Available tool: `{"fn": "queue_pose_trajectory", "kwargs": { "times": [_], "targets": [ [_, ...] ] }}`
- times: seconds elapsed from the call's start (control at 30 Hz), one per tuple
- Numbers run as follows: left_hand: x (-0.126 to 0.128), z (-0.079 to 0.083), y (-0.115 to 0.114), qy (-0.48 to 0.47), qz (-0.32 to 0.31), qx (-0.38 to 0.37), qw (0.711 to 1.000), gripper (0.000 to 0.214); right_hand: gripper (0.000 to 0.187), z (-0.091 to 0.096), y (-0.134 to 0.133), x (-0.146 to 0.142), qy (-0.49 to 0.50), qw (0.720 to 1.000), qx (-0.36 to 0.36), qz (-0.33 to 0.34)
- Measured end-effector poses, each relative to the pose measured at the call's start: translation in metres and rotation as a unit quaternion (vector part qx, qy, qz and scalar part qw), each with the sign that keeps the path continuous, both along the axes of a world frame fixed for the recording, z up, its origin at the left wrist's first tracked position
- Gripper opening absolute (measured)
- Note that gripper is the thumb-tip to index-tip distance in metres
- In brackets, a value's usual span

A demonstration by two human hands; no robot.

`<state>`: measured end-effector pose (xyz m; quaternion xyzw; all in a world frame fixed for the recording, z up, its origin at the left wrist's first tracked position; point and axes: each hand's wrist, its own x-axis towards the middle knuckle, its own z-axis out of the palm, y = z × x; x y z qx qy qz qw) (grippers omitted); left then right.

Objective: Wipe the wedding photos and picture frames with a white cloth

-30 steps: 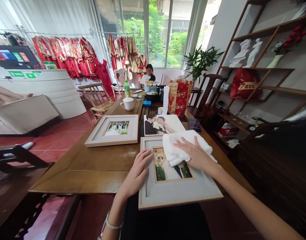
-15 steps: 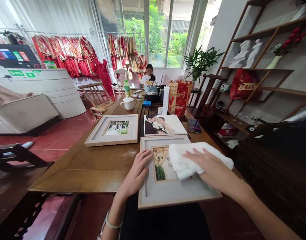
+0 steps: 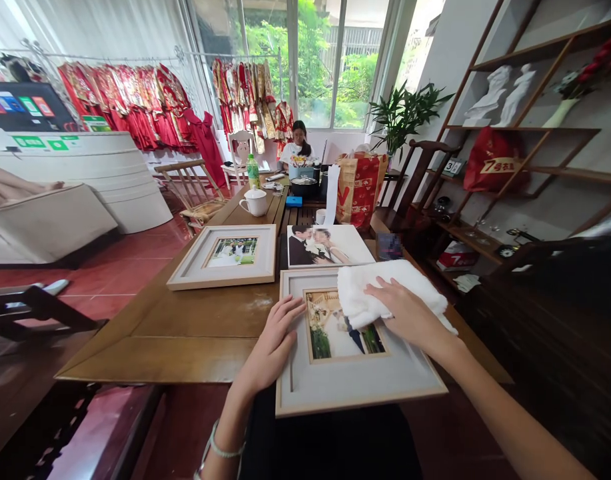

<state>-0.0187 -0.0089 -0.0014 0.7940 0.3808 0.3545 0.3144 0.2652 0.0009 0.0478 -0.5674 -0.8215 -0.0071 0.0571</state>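
A light wood picture frame [image 3: 345, 392] with a wide pale mat lies in front of me, its near edge past the table edge over my lap. My left hand [image 3: 275, 343] rests flat on its left side, fingers stretched toward the photo [image 3: 330, 333]. Over the frame's upper right is a folded white towel [image 3: 360, 293]. My right hand [image 3: 408, 313] holds it down against the frame, covering part of the photo's upper right. Behind lie a second framed photo [image 3: 185, 272] at left and an unframed couple's photo print [image 3: 352, 248] at centre.
On the wooden table [image 3: 195, 333] stand a white lidded cup [image 3: 255, 203], a green-labelled bottle [image 3: 252, 172] and a red-and-tan paper bag [image 3: 362, 190]. A phone [image 3: 389, 247] lies right of the print. Another person [image 3: 292, 155] sits at the far end. Shelves [image 3: 545, 127] line the right.
My right hand has moved the towel up and slightly left, uncovering more of the photo's lower right. My left hand stays in place on the frame.
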Motion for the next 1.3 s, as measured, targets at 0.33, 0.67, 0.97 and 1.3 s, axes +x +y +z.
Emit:
{"fn": "queue_pose_trajectory", "kwargs": {
  "times": [0.33,0.67,0.97,1.3],
  "targets": [
    [0.0,-0.001,0.001,0.01,0.007,0.005,1.0,0.042,0.077,0.017,-0.105,0.001,0.067,0.986,-0.136,0.064],
    [0.003,-0.001,0.0,-0.004,0.028,-0.009,1.0,0.04,0.067,0.015,-0.093,-0.077,0.181,0.952,-0.143,0.203],
    [0.001,-0.003,0.0,-0.011,0.007,0.007,1.0,0.042,0.065,0.008,-0.071,-0.055,0.112,0.988,-0.086,0.065],
    [0.001,0.0,0.0,-0.005,0.004,0.0,1.0,0.043,0.06,0.002,0.028,-0.027,0.098,0.993,0.02,-0.057]
  ]
}}
